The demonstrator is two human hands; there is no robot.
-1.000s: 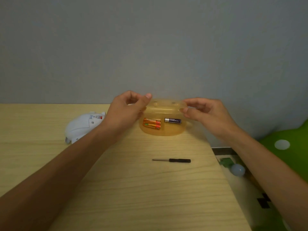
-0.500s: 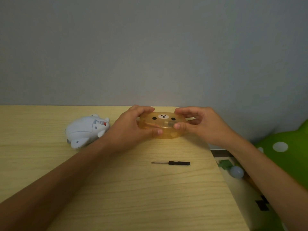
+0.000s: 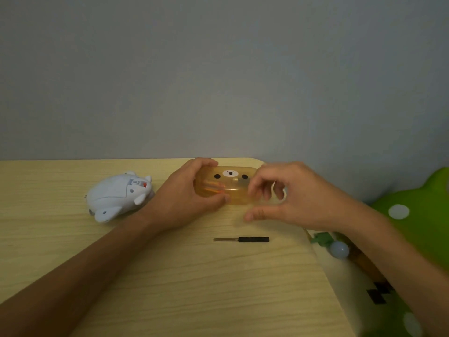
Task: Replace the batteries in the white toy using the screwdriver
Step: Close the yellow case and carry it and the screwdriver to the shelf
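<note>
While hands (image 3: 243, 200) flank case (image 3: 226, 184), screwdriver (image 3: 243, 239) nearer, apart.

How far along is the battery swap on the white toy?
Done: the bear case is closed on the table, batteries showing faintly through it. In hand: the left hand grips the case; the right hand hovers beside it, blurred and apparently empty. Left: the screwdriver lies untouched, and the toy rests on the table, so unscrewing and swapping apparently remain.
</note>
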